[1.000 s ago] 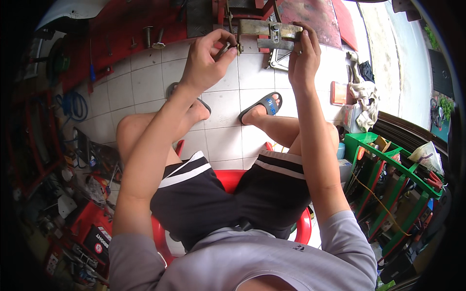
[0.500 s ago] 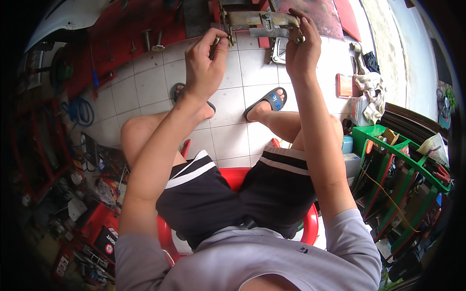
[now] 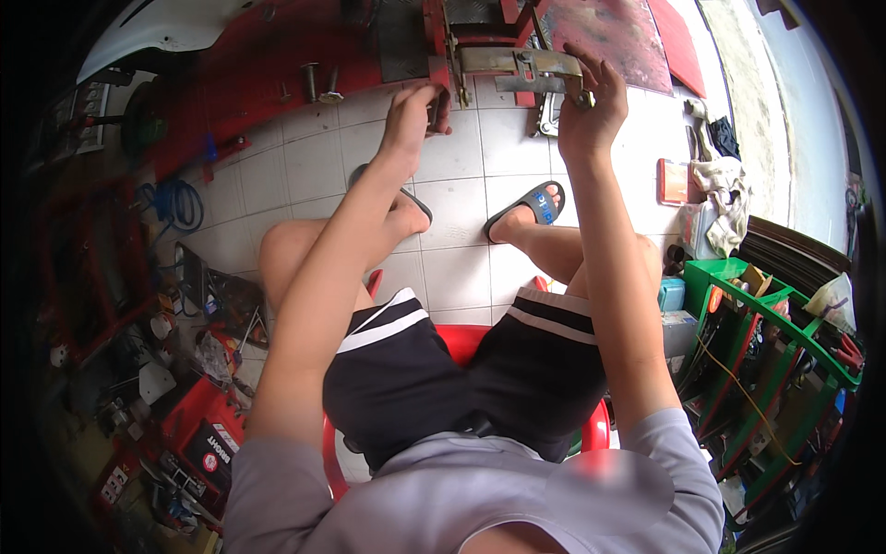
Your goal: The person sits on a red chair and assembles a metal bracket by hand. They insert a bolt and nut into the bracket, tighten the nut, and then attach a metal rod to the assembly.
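A curved, worn metal bracket [image 3: 517, 63] with a bolt on its top lies level at the far middle, against a red metal stand [image 3: 509, 28]. My right hand [image 3: 592, 115] is closed around its right end, the index finger reaching up behind it and the thumb near the lower edge. Just left of the bracket's upright end plate [image 3: 455, 65], my left hand [image 3: 406, 129] has curled fingers by a reddish-dark edge. Whatever those fingers hold is too shaded to make out. The left hand looks apart from the bracket.
Two large bolts [image 3: 311, 81] stand on the red bench [image 3: 249, 92] at the far left. A green rack [image 3: 738, 277] with tools is at my right, near a cloth [image 3: 720, 198] and an orange-red box [image 3: 674, 182]. A red toolbox [image 3: 208, 434] and loose parts lie at my left.
My left hand has drawn back from the bracket's left end plate, toward me and slightly left. The right hand keeps its place on the right end. The whole view has shifted a little.
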`<control>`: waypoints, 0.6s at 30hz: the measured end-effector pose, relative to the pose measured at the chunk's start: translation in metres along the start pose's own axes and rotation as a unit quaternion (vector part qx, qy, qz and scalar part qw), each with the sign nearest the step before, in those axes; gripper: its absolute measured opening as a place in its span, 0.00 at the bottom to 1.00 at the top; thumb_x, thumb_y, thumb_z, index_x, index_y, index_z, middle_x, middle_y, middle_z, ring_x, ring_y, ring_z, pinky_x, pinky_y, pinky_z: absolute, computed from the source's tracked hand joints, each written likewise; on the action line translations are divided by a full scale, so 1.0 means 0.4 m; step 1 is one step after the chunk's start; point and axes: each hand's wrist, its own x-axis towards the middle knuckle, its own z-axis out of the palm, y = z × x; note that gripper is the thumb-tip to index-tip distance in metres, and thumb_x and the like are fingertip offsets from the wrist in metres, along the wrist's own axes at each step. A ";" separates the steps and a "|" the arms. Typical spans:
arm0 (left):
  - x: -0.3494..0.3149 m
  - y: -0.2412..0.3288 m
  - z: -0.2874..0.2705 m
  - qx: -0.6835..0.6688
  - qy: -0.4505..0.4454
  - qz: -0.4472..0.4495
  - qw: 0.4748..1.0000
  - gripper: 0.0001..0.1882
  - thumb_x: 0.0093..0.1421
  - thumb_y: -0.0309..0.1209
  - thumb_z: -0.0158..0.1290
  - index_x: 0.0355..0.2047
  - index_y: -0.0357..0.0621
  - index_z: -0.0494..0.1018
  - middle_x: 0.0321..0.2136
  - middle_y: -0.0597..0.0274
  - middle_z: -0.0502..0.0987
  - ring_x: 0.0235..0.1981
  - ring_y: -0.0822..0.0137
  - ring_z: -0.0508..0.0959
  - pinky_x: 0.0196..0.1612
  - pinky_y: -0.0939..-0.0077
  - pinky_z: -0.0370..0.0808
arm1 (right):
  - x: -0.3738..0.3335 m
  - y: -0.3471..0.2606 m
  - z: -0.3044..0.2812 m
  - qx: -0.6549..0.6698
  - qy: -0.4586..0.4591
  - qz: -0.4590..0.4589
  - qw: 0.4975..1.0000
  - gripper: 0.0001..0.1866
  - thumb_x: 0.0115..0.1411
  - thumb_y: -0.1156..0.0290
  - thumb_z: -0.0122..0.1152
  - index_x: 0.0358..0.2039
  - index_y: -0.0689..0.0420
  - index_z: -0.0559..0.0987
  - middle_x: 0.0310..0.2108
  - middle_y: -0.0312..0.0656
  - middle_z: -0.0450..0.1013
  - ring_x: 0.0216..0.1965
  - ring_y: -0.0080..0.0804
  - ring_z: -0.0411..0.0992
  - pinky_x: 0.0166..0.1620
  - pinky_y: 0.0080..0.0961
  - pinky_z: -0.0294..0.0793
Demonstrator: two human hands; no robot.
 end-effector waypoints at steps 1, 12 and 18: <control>0.033 -0.034 -0.021 0.015 0.038 -0.046 0.998 0.08 0.62 0.31 0.45 0.32 0.39 0.71 0.23 0.64 0.71 0.20 0.72 0.68 0.30 0.70 0.73 | 0.002 0.003 -0.005 0.000 -0.001 -0.009 1.000 0.25 0.61 0.59 0.45 0.44 0.70 0.74 0.47 0.52 0.72 0.48 0.34 0.68 0.55 0.26 0.63; 0.484 -0.178 -0.499 0.023 0.279 -0.127 0.952 0.03 0.54 0.23 0.47 0.30 0.38 0.66 0.25 0.56 0.69 0.25 0.64 0.72 0.30 0.68 0.74 | -0.008 -0.005 0.032 0.016 -0.002 0.011 1.000 0.22 0.62 0.61 0.43 0.40 0.67 0.78 0.37 0.45 0.75 0.41 0.29 0.69 0.49 0.22 0.63; 0.431 -0.043 -0.293 0.276 0.232 -0.152 0.920 0.25 0.62 0.35 0.48 0.58 0.41 0.60 0.56 0.51 0.64 0.49 0.58 0.73 0.51 0.60 0.72 | 0.005 0.001 -0.010 -0.047 0.006 -0.043 0.998 0.21 0.62 0.63 0.43 0.37 0.65 0.80 0.34 0.41 0.77 0.35 0.26 0.71 0.40 0.21 0.67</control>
